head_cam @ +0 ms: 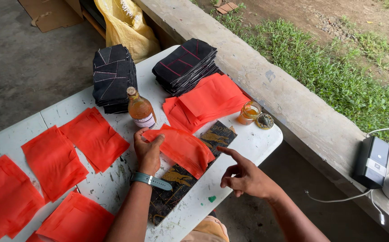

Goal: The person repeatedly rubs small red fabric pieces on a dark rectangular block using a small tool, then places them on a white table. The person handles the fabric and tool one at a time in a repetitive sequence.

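Left hand (147, 150) pinches orange cloth (183, 148) over black printed fabric (176, 179); right hand (246, 177) empty, finger extended. Bottle (140, 109) just beyond left hand—risk: knocked, spills.

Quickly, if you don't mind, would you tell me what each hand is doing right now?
Left hand: closed, pinching the orange fabric piece.
Right hand: open, empty, index finger pointing toward that piece.

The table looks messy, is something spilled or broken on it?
Nothing looks spilled or broken. The white table is scuffed and stained, with a small green speck near its front edge. The glass jar stands open, its lid lying beside it. The orange piece in the left hand is curled up.
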